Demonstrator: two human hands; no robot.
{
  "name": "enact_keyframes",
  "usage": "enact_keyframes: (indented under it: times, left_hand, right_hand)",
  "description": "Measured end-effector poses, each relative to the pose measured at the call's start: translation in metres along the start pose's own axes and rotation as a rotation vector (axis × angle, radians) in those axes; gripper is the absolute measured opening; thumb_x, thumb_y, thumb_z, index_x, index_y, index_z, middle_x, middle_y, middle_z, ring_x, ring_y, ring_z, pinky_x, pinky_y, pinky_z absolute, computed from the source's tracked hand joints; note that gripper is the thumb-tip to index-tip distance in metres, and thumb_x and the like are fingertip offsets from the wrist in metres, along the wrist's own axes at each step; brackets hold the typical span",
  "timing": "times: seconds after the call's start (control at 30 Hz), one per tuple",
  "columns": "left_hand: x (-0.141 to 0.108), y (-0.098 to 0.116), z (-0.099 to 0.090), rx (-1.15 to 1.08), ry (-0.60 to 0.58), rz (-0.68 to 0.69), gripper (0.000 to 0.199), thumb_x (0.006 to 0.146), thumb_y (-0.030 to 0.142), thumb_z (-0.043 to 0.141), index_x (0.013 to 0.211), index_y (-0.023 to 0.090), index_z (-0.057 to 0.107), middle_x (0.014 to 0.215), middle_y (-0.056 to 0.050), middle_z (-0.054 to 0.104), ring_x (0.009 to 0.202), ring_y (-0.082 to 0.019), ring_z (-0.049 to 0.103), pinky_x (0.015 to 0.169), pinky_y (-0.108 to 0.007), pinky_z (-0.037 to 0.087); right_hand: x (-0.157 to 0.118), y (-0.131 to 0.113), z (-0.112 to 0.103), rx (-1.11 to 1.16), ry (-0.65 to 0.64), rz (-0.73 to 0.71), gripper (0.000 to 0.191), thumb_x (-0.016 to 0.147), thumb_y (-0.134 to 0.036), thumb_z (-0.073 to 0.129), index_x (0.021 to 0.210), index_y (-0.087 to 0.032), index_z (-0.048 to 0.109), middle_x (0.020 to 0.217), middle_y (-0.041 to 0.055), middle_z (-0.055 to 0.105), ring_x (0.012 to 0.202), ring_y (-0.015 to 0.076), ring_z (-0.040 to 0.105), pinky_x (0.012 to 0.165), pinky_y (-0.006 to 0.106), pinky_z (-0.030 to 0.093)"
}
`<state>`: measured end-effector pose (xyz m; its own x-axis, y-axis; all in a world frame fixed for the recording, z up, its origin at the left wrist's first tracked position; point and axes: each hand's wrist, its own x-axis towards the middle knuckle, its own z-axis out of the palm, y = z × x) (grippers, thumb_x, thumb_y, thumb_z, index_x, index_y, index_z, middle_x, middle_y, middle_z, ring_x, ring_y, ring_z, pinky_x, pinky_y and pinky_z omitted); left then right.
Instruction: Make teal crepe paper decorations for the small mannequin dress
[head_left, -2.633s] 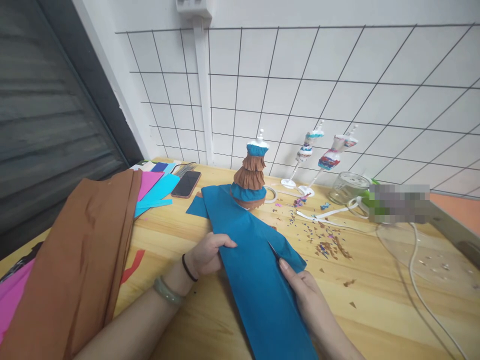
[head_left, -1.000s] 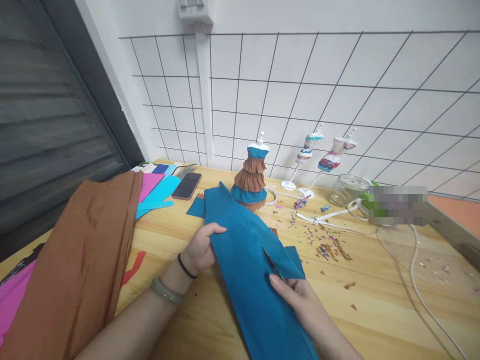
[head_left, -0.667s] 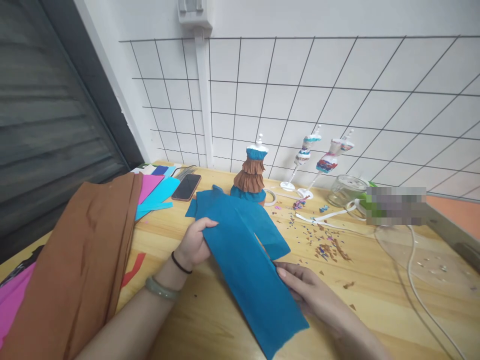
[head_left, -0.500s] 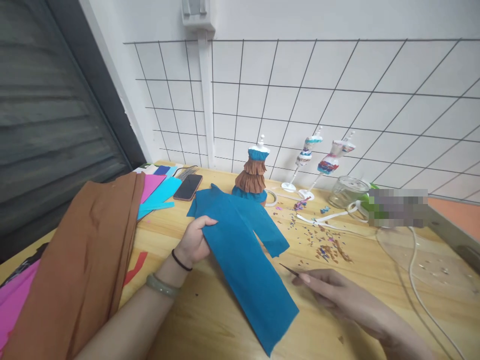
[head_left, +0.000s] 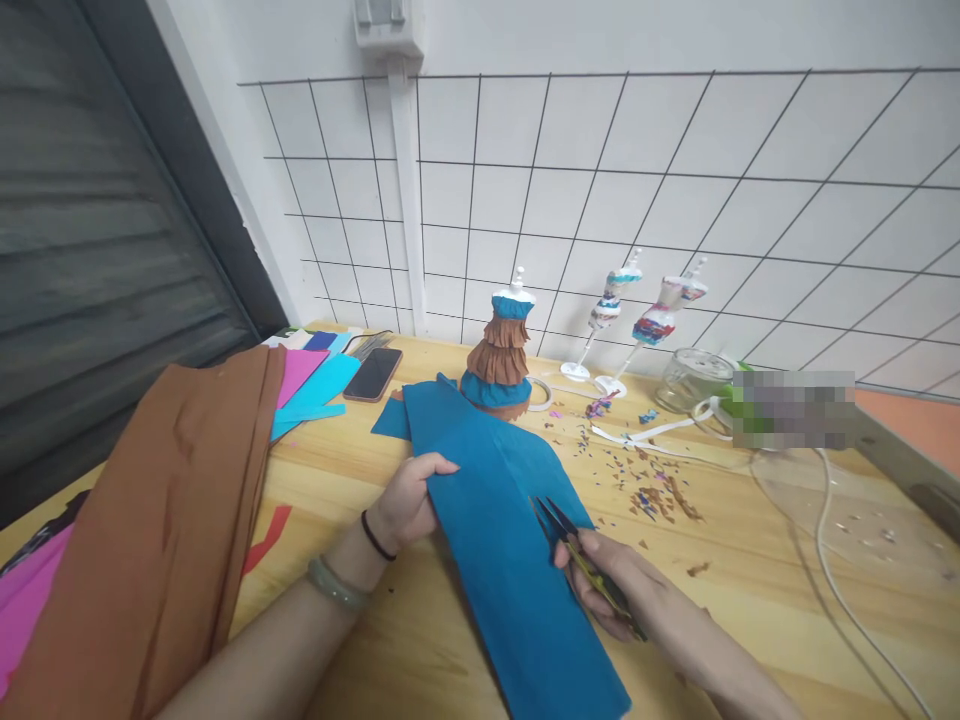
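Blue crepe paper (head_left: 502, 560) stretches from mid-table toward me as a long strip. My left hand (head_left: 411, 495) pinches its left edge, thumb on top. My right hand (head_left: 615, 580) grips a pair of small scissors (head_left: 581, 560) with dark blades and yellowish handles. The blades are slightly apart and point away from me, over the paper's right side; I cannot tell whether they touch it. Just behind the paper stands a small mannequin (head_left: 510, 340) in a ruffled blue and brown paper dress.
Folded brown crepe paper (head_left: 172, 500) covers the left side, beside pink and light blue sheets (head_left: 319, 390). A phone (head_left: 373, 374) lies behind. Two slim mannequins (head_left: 660, 315), a glass jar (head_left: 694, 380), paper scraps (head_left: 652, 495) and a white cable (head_left: 825, 540) occupy the right.
My right hand has moved left and up with the scissors, bringing the blades over the paper. My left hand and the paper have shifted slightly right.
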<state>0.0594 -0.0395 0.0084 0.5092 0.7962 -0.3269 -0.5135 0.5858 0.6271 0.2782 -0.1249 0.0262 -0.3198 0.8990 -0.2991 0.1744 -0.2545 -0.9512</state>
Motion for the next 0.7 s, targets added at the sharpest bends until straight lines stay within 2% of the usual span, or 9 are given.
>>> enact_keyframes:
  times: [0.1,0.27,0.37,0.47,0.53,0.6,0.7]
  left_hand:
    - [0.000,-0.002,0.001,0.004,0.000,-0.018,0.030,0.072,0.014,0.042,0.087,0.002,0.066,0.089,-0.014,0.068,0.087,-0.025,0.062,0.087,-0.038,0.042]
    - [0.000,-0.005,0.001,0.007,-0.031,-0.022,0.031,0.073,0.015,0.041,0.082,0.002,0.067,0.085,-0.014,0.069,0.080,-0.023,0.063,0.083,-0.035,0.044]
    - [0.000,-0.005,0.001,-0.006,-0.103,-0.044,0.032,0.073,0.016,0.040,0.082,0.002,0.067,0.085,-0.014,0.069,0.080,-0.023,0.063,0.083,-0.035,0.044]
    - [0.000,-0.006,0.002,-0.031,-0.198,-0.067,0.036,0.075,0.018,0.038,0.091,0.000,0.065,0.093,-0.016,0.067,0.087,-0.025,0.062,0.084,-0.036,0.043]
    - [0.000,-0.007,0.003,-0.030,-0.177,-0.070,0.037,0.075,0.018,0.038,0.092,-0.002,0.064,0.095,-0.017,0.066,0.090,-0.026,0.061,0.086,-0.037,0.043]
    - [0.000,-0.008,0.003,-0.027,-0.108,-0.054,0.034,0.075,0.016,0.039,0.091,-0.001,0.065,0.094,-0.017,0.067,0.091,-0.026,0.061,0.087,-0.038,0.042]
    - [0.001,-0.009,0.005,-0.028,-0.007,-0.019,0.030,0.073,0.013,0.042,0.086,0.002,0.066,0.090,-0.015,0.068,0.087,-0.026,0.061,0.086,-0.039,0.042]
  right_hand:
    - [0.001,0.003,-0.001,-0.029,0.011,0.071,0.043,0.087,-0.050,0.027,0.081,-0.017,0.054,0.050,-0.0077,0.032,0.044,0.0094,0.030,0.045,0.021,0.029]
    - [0.008,0.008,0.001,-0.023,0.041,0.078,0.043,0.087,-0.052,0.027,0.075,-0.018,0.052,0.048,-0.0082,0.030,0.042,0.0090,0.027,0.042,0.021,0.025]
    - [0.008,0.007,0.003,-0.048,0.077,0.063,0.043,0.087,-0.050,0.028,0.075,-0.018,0.053,0.051,-0.0074,0.030,0.045,0.0094,0.029,0.045,0.022,0.026]
    - [0.007,0.006,0.005,-0.088,0.120,0.027,0.042,0.088,-0.048,0.029,0.076,-0.017,0.055,0.052,-0.0064,0.032,0.049,0.0103,0.033,0.050,0.023,0.028]
    - [0.006,0.007,0.006,-0.091,0.136,0.015,0.042,0.088,-0.048,0.029,0.079,-0.018,0.057,0.052,-0.0062,0.033,0.050,0.0110,0.034,0.050,0.022,0.030]
    - [0.007,0.009,0.007,-0.067,0.158,0.018,0.042,0.087,-0.049,0.029,0.084,-0.019,0.059,0.054,-0.0052,0.037,0.051,0.0117,0.037,0.050,0.022,0.033]
    - [0.010,0.013,0.009,-0.012,0.224,0.015,0.039,0.085,-0.050,0.034,0.087,-0.020,0.059,0.074,0.0008,0.055,0.066,0.0153,0.049,0.060,0.024,0.042]
